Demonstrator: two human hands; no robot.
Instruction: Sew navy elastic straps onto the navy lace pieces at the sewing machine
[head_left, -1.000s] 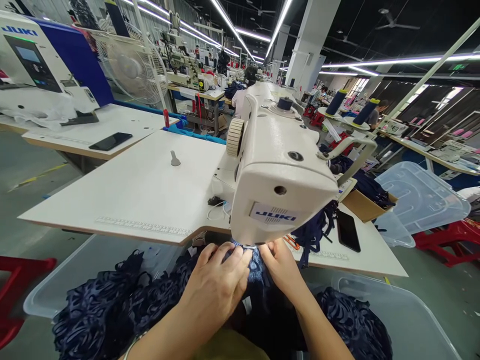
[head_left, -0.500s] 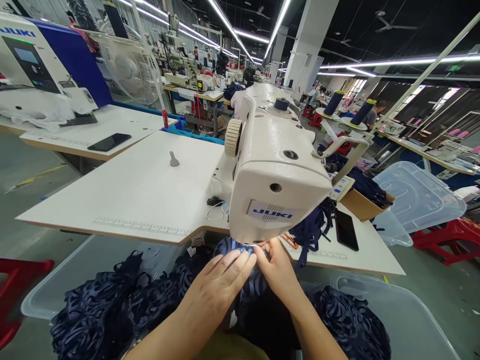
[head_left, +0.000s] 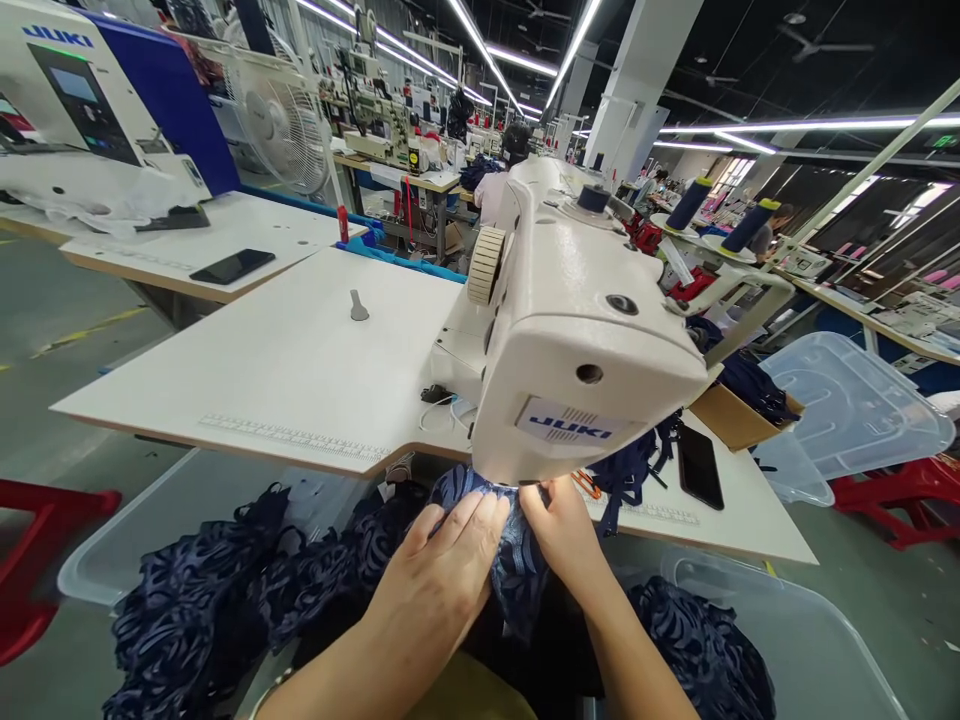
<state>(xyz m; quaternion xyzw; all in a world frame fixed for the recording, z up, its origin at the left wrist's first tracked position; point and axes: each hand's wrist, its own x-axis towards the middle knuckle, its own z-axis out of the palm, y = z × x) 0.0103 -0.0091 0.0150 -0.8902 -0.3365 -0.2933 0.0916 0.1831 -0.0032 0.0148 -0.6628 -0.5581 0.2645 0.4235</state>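
Observation:
A white sewing machine (head_left: pixel 592 350) marked JUKI stands in front of me, its head covering the needle area. Just below that head is a navy patterned fabric piece (head_left: pixel 517 570), part of it hanging toward my lap. My left hand (head_left: pixel 454 545) presses on the fabric with its fingers close together and fairly straight. My right hand (head_left: pixel 559 525) pinches the fabric's edge beside the machine head, thumb and fingers bent. The fingertips of both hands are partly hidden under the head. Orange-handled snips (head_left: pixel 586 484) lie right behind my right hand.
Clear plastic bins with navy fabric pieces (head_left: pixel 195 600) sit below the table (head_left: pixel 300 350) on both sides. On the table are a small grey metal piece (head_left: pixel 358 306), navy straps (head_left: pixel 630 470) and a phone (head_left: pixel 700 465). A cardboard box (head_left: pixel 739 415) stands at the right.
My hands have moved slightly apart, and more of the navy fabric now shows hanging between them. The whole view has shifted a little with my head.

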